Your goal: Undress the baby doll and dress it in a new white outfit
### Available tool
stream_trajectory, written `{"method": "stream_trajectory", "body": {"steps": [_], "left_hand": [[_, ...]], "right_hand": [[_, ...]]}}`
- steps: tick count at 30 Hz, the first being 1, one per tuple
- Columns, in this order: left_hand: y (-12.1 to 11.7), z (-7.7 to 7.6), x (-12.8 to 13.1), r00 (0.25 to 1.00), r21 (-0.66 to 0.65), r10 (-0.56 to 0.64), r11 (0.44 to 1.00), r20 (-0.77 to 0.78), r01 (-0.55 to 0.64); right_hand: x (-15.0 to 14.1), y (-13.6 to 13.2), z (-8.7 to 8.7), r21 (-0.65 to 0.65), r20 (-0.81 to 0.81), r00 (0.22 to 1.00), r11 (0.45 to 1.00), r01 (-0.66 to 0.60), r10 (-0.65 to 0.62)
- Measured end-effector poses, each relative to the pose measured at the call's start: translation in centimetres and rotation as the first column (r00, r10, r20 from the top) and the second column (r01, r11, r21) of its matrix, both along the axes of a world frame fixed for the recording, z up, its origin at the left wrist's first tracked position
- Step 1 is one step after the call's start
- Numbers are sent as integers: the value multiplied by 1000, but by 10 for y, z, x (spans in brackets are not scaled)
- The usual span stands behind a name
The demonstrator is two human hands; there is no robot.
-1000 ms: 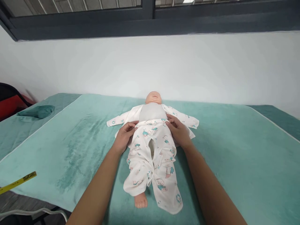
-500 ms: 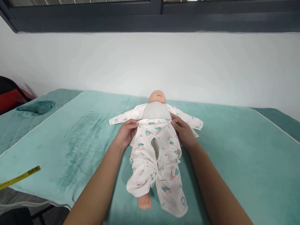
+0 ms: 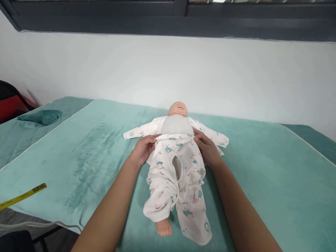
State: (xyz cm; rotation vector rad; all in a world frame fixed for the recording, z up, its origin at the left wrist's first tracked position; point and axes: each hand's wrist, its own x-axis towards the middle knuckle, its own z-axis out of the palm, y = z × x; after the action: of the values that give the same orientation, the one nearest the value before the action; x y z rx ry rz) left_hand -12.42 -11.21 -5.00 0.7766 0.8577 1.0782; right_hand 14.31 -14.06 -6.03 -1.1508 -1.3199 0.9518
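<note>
A baby doll [image 3: 177, 109] lies on its back with its head toward the wall. It wears a white printed jacket [image 3: 144, 130], spread open over a grey torso [image 3: 176, 125], and white printed baby pants [image 3: 164, 175] with an open crotch. My left hand [image 3: 144, 148] pinches the waistband at its left end, and my right hand [image 3: 207, 148] grips the right end. The waistband sits across the doll's belly. One bare foot [image 3: 164, 227] sticks out of the left pant leg; the right leg's end lies flat, and the foot there is hidden.
A green plush cover [image 3: 262, 168] spreads under the doll. At the left are a small green cushion [image 3: 43, 118], a red and black bag [image 3: 12, 105] and a yellow strip [image 3: 23, 196]. Behind stands a white wall [image 3: 168, 66] below a dark window frame [image 3: 105, 21].
The view has tilted and shifted slightly, so the doll appears a little to the right. Both hands stay at the waistband, with hardly any movement.
</note>
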Motion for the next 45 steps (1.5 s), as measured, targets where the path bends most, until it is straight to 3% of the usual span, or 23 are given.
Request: {"method": "stream_trajectory", "body": {"steps": [4, 10, 18, 23, 27, 35, 41, 45], "left_hand": [[-2, 1, 2, 1000, 5, 7, 1000, 5, -7], [-7, 2, 4, 995, 112, -34, 993, -91, 44], [-13, 10, 0, 968, 197, -177, 957, -175, 211], [-13, 8, 3, 964, 169, -73, 978, -257, 119], [-13, 6, 3, 928, 247, -37, 959, -371, 138], [-13, 7, -4, 921, 288, -126, 926, -369, 242], [-14, 8, 5, 876, 352, 65, 928, -477, 122], [-11, 6, 6, 848, 367, 94, 922, -522, 124]], "right_hand": [[1, 1, -1, -9, 8, 1000, 1000, -4, 4], [-1, -1, 3, -26, -37, 999, 1000, -10, 9], [-1, 1, 0, -25, -67, 998, 1000, 3, -4], [-1, 1, 0, -36, -100, 995, 999, -12, 8], [-2, 0, 0, -30, -117, 993, 999, -21, 18], [-2, -1, 2, -35, -108, 994, 999, -24, 20], [-2, -1, 4, -38, -98, 995, 999, -13, 9], [-2, -1, 5, -29, -82, 997, 1000, -9, 6]]}}
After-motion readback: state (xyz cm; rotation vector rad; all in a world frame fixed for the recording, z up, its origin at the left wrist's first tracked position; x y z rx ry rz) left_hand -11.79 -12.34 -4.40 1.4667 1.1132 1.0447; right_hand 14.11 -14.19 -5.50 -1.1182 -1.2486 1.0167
